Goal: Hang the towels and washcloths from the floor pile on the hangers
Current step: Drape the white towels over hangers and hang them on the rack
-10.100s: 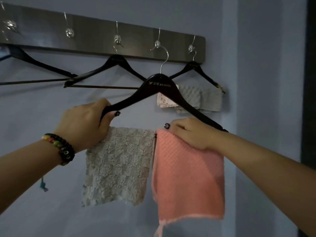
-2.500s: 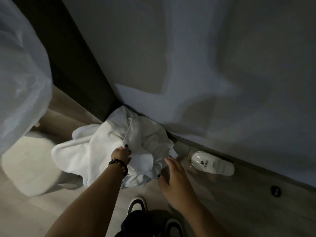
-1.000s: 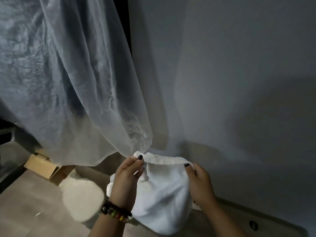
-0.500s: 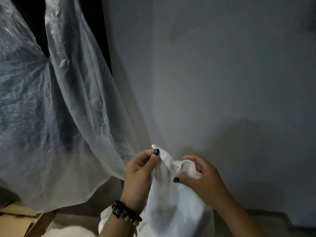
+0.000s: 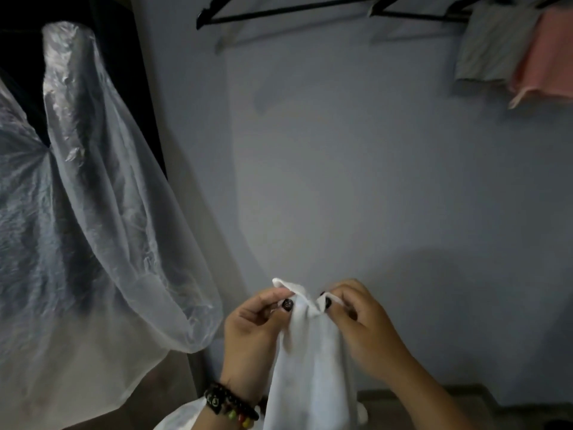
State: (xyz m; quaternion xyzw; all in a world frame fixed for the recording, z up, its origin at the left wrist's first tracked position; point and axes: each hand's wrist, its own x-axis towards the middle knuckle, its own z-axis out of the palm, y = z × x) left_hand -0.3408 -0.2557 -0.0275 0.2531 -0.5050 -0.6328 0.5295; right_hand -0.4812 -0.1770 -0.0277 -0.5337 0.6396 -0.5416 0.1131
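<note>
Left hand (image 5: 252, 328): pinched the top edge of the white towel (image 5: 310, 367) between thumb and fingers.
Right hand (image 5: 361, 318): pinched the same edge, just beside the left!
Towel: hung bunched below both hands, in front of the wall (image 5: 341, 181).
Step in hand: probably finding the corners; sliding the hands apart along the hem would open it flat.
Empty hanger (image 5: 294, 9): up high, well apart, bar bare.
Grey washcloth (image 5: 493, 41) and pink washcloth (image 5: 548, 57): already hung, upper right.
Plastic sheet (image 5: 93, 212): draped left.

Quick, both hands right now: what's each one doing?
Left hand: closed, pinching the top edge of the white towel.
Right hand: closed, pinching the same edge beside it.
</note>
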